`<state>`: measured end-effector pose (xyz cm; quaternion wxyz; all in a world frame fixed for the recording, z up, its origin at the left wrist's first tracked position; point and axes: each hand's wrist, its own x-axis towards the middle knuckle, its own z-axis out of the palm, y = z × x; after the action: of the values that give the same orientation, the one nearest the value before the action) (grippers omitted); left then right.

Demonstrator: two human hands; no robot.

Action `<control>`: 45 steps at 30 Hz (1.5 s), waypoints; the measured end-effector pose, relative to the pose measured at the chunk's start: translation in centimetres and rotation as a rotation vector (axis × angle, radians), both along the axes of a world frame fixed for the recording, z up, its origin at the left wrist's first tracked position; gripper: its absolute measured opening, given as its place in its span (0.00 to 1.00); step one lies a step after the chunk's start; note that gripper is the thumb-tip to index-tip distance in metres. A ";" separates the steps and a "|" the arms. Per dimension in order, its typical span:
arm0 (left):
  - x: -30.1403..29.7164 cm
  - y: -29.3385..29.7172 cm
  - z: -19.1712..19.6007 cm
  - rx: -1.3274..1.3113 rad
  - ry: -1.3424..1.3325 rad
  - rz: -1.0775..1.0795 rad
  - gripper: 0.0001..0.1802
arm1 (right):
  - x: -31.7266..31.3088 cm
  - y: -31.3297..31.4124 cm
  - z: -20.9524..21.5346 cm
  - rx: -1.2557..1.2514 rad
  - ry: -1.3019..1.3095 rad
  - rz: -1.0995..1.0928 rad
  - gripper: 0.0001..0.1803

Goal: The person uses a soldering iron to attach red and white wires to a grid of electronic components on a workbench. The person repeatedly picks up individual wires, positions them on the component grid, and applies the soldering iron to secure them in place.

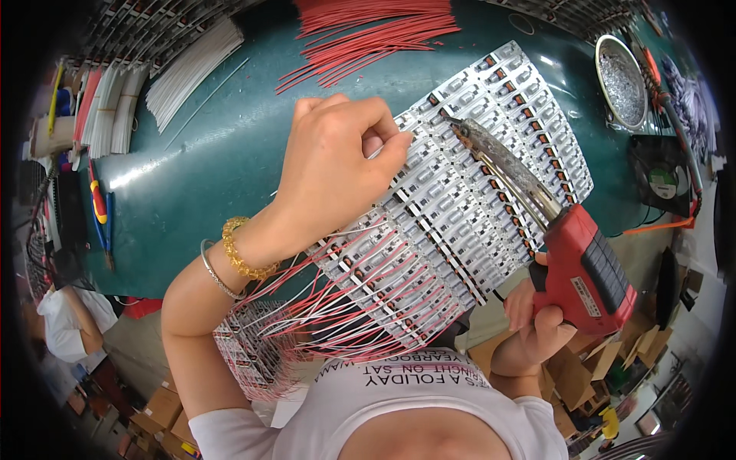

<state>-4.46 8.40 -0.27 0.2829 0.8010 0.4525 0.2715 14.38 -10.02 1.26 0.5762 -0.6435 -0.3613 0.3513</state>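
Note:
My right hand (530, 308) grips a red-and-black soldering gun (586, 280), its long dirty metal tip reaching up and left onto the large panel of circuit boards (460, 192). The tip ends near a row of small black-and-orange parts close to the panel's upper left edge. My left hand (341, 149) hovers over that same edge, fingers pinched together. Whatever the pinch holds, if anything, is hidden. Red and white wires (345, 299) trail from the lower left rows of the panel, past my left forearm.
Red wires (376, 34) lie in a bundle at the back of the green table (207, 169). White wires (192, 69) lie at the far left. A metal bowl (621, 83) of silvery bits stands far right. At left are a screwdriver (97, 201) and another person (69, 326).

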 end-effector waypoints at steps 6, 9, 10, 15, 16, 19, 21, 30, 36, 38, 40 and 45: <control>-0.3 0.4 0.1 0.152 -0.072 -0.042 0.08 | 0.2 -0.1 0.3 0.017 0.049 0.026 0.46; -0.2 0.4 0.3 0.255 -0.144 -0.045 0.07 | 0.6 -0.5 0.2 0.011 0.032 -0.004 0.46; 0.0 0.0 0.8 0.230 -0.133 -0.042 0.07 | 0.7 -0.5 0.3 0.001 0.041 0.019 0.46; 0.3 -0.5 -0.1 0.139 -0.027 -0.070 0.05 | 0.4 -0.5 0.3 -0.002 0.036 0.018 0.46; 0.4 -0.5 -0.1 0.131 -0.022 -0.072 0.05 | 0.5 -0.5 0.2 -0.006 0.031 0.030 0.45; 0.5 -0.5 -0.3 0.107 -0.018 -0.090 0.06 | 0.5 -0.4 0.1 -0.028 0.030 0.057 0.43; 0.5 -0.4 -0.3 0.088 -0.021 -0.095 0.07 | 0.6 -0.3 0.3 -0.057 0.043 0.062 0.41; 0.9 -0.4 -0.5 0.073 -0.032 -0.067 0.08 | -0.2 -0.3 0.2 -0.058 -0.033 0.044 0.39; 0.8 -0.4 -0.5 0.058 -0.042 -0.069 0.09 | 0.3 -0.6 0.3 -0.010 0.058 0.040 0.42; 0.8 -0.4 -0.5 0.044 -0.036 -0.070 0.09 | 0.3 -0.3 0.4 -0.014 0.063 0.064 0.41; 0.9 -0.4 -0.5 0.042 -0.038 -0.071 0.09 | 0.1 -0.2 0.4 -0.025 0.064 0.051 0.41; 0.8 -0.4 -0.5 0.048 -0.034 -0.067 0.09 | 0.0 -0.7 -0.2 -0.050 0.049 -0.013 0.40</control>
<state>-3.66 7.95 -0.79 0.2801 0.8175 0.4139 0.2862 14.40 -10.72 1.10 0.5708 -0.6514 -0.3339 0.3721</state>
